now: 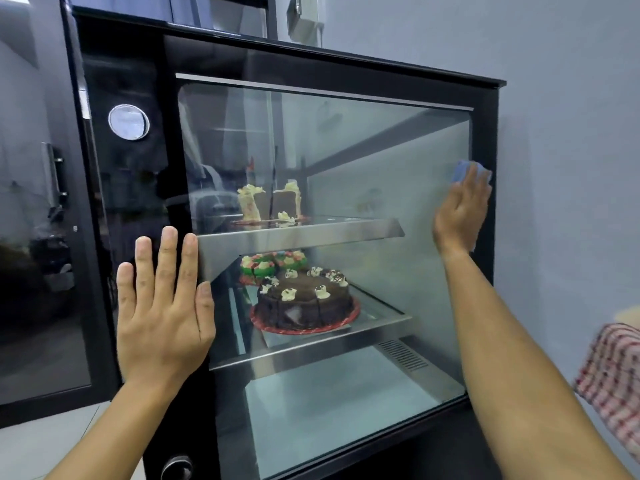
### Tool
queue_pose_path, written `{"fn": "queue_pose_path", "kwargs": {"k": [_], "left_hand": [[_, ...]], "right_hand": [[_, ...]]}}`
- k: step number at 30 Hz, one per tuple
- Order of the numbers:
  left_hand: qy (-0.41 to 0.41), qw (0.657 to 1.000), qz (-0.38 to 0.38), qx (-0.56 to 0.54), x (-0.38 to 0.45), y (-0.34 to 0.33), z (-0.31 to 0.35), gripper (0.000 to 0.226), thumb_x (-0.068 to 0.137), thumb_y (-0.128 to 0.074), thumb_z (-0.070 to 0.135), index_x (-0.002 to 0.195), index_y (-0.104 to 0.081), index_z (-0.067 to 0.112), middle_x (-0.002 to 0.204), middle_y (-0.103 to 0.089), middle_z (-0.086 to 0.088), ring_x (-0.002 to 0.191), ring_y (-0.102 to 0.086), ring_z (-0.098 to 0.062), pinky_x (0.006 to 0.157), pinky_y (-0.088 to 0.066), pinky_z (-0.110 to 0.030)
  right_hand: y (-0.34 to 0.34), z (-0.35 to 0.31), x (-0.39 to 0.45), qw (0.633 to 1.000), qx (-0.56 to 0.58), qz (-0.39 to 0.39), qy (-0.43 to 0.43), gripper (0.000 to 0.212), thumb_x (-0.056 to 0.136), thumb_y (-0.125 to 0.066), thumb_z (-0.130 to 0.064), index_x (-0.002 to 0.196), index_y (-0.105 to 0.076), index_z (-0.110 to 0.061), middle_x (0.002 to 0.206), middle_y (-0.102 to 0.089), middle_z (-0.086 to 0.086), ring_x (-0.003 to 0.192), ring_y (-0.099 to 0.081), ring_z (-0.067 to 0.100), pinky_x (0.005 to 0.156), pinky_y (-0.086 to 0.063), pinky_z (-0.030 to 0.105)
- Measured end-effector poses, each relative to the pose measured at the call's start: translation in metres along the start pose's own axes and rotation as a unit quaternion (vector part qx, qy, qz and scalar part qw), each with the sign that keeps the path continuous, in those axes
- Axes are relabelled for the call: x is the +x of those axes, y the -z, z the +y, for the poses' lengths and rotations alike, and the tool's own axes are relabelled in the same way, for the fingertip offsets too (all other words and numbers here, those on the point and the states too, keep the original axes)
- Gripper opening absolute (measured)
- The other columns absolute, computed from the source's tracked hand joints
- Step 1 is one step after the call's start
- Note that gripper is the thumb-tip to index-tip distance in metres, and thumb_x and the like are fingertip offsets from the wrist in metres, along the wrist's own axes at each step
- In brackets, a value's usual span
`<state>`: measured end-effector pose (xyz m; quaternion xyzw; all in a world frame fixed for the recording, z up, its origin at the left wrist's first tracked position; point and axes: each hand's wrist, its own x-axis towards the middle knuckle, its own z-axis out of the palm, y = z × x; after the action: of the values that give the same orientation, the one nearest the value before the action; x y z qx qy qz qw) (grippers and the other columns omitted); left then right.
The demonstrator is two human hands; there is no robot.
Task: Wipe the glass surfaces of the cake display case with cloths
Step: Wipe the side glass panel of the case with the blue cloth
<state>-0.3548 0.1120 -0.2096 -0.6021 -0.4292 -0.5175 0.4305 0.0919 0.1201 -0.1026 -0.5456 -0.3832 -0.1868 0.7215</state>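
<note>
Grey wall behind display case (485,98). Your left hand (162,306) flat on glass (346,150), fingers straight; right hand (460,209) presses blue cloth (464,169) w/ fingers flat.

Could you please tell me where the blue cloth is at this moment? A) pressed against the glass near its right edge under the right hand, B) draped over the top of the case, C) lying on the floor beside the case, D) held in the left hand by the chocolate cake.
A: the blue cloth sits under the fingers of the right hand, flat on the glass near its right edge, while the left hand holds nothing.
</note>
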Motion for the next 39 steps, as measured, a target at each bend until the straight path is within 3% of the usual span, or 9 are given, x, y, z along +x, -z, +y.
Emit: {"fn": "queue_pose_path", "kwargs": {"k": [13,17,20,22,25,27,29,34,39], "left_hand": [[0.008,1.0,-0.013,-0.014,0.003,0.004,0.002,0.06,0.111,-0.027,0.033,0.166,-0.016,0.013,0.174,-0.01,-0.011,0.161,-0.005,-0.033,0.13,-0.006,-0.052],[0.003,1.0,-0.015,-0.012,0.001,0.004,0.001,0.06,0.11,-0.028,0.033,0.166,-0.017,0.013,0.174,-0.01,-0.011,0.161,-0.005,-0.033,0.13,-0.007,-0.052],[0.005,1.0,-0.016,-0.012,0.001,0.005,0.0,0.06,0.11,-0.028,0.033,0.166,-0.017,0.013,0.174,-0.01,-0.01,0.161,-0.005,-0.032,0.13,-0.007,-0.052],[0.003,1.0,-0.011,-0.011,0.001,0.004,0.0,0.061,0.11,-0.03,0.032,0.166,-0.017,0.013,0.174,-0.009,-0.01,0.161,-0.005,-0.032,0.131,-0.007,-0.051],[0.005,1.0,-0.01,-0.005,0.002,0.002,0.0,0.061,0.11,-0.03,0.032,0.166,-0.017,0.013,0.174,-0.01,-0.01,0.161,-0.005,-0.032,0.131,-0.005,-0.05],[0.007,1.0,-0.008,-0.001,0.001,0.001,0.001,0.061,0.11,-0.028,0.033,0.166,-0.016,0.013,0.174,-0.011,-0.011,0.161,-0.004,-0.032,0.131,-0.005,-0.05],[0.009,1.0,-0.007,0.004,0.001,0.001,0.002,0.061,0.11,-0.03,0.032,0.166,-0.016,0.014,0.174,-0.011,-0.011,0.161,-0.005,-0.033,0.131,-0.005,-0.051],[-0.001,1.0,-0.007,0.002,0.002,0.003,-0.003,0.06,0.11,-0.034,0.03,0.166,-0.018,0.015,0.174,-0.013,-0.008,0.161,-0.007,-0.031,0.131,-0.008,-0.049],[-0.12,0.99,-0.037,0.057,0.01,0.016,-0.034,0.062,0.109,-0.033,0.039,0.166,-0.02,0.018,0.173,-0.016,-0.008,0.158,-0.018,-0.033,0.12,-0.02,-0.044]], "right_hand": [[0.017,0.051,-0.113,0.922,-0.024,0.051,-0.384,0.055,0.113,-0.014,-0.033,0.166,-0.008,-0.02,0.174,-0.001,0.008,0.16,-0.002,0.031,0.127,-0.005,0.047],[-0.031,-0.03,-0.179,0.999,-0.032,0.0,-0.043,0.058,0.11,-0.018,-0.039,0.165,-0.014,-0.02,0.173,-0.002,0.007,0.16,0.0,0.027,0.128,-0.002,0.041],[-0.026,0.0,-0.267,0.921,-0.105,-0.183,0.327,0.056,0.111,-0.023,-0.034,0.165,-0.016,-0.021,0.173,-0.009,0.009,0.159,-0.01,0.033,0.129,-0.007,0.048],[-0.011,0.056,-0.262,0.895,-0.103,-0.196,0.388,0.055,0.109,-0.033,-0.028,0.164,-0.025,-0.024,0.172,-0.018,-0.001,0.158,-0.019,0.028,0.128,-0.013,0.047],[0.01,0.096,-0.207,0.998,-0.059,-0.02,0.01,0.053,0.11,-0.029,-0.027,0.162,-0.027,-0.014,0.171,-0.021,0.004,0.158,-0.018,0.027,0.129,-0.012,0.044],[0.019,0.086,-0.168,0.958,-0.025,0.056,-0.281,0.054,0.112,-0.02,-0.027,0.164,-0.015,-0.014,0.173,-0.009,0.013,0.16,-0.006,0.031,0.127,-0.003,0.04],[0.002,0.035,-0.161,0.928,-0.001,0.09,-0.361,0.057,0.111,-0.017,-0.031,0.165,-0.014,-0.015,0.173,-0.007,0.012,0.16,-0.004,0.03,0.127,-0.005,0.043],[-0.069,-0.107,-0.332,0.987,-0.076,-0.052,0.128,0.059,0.109,-0.027,-0.038,0.163,-0.026,-0.015,0.172,-0.015,0.014,0.159,-0.01,0.034,0.129,-0.009,0.051],[-0.039,-0.015,-0.368,0.791,-0.127,-0.228,0.553,0.058,0.103,-0.05,-0.038,0.16,-0.036,-0.032,0.173,-0.013,-0.002,0.159,-0.015,0.025,0.129,-0.012,0.046]]}}
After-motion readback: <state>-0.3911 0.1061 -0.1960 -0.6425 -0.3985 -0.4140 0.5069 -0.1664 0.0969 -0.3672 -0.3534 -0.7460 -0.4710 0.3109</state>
